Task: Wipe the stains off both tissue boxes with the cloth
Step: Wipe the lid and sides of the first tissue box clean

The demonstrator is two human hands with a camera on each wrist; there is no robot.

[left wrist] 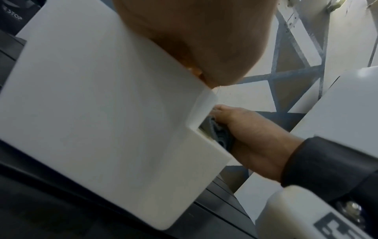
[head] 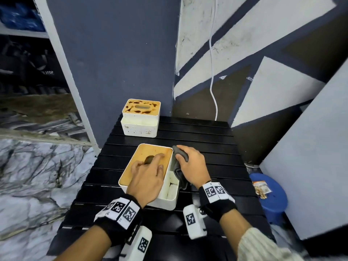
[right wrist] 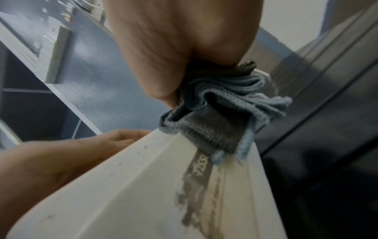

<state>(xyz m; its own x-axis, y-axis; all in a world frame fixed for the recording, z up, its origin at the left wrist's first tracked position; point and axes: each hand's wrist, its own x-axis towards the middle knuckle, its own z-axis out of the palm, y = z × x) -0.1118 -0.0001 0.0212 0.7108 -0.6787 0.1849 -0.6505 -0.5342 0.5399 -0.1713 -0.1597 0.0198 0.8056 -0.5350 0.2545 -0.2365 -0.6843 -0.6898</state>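
Observation:
The near tissue box [head: 170, 193] is white with a wooden lid [head: 148, 153] and sits mid-table. My left hand [head: 148, 174] lies flat on that lid, fingers spread beside the dark slot. My right hand [head: 192, 164] grips a bunched grey-blue cloth [head: 179, 159] and presses it against the box's right side. In the right wrist view the cloth [right wrist: 225, 113] sits on the white wall [right wrist: 132, 186], with a grey smear [right wrist: 196, 177] below it. The far tissue box [head: 140, 117] stands at the table's back edge, brown stains across its lid.
The black slatted table [head: 197, 132] fills the middle. At the right stand a blue stool [head: 269, 196] carrying a crumpled wrapper and a tall white panel [head: 310, 157]. A white cable [head: 212, 72] hangs down the painted wall. A shelf frame [head: 66, 72] rises on the left.

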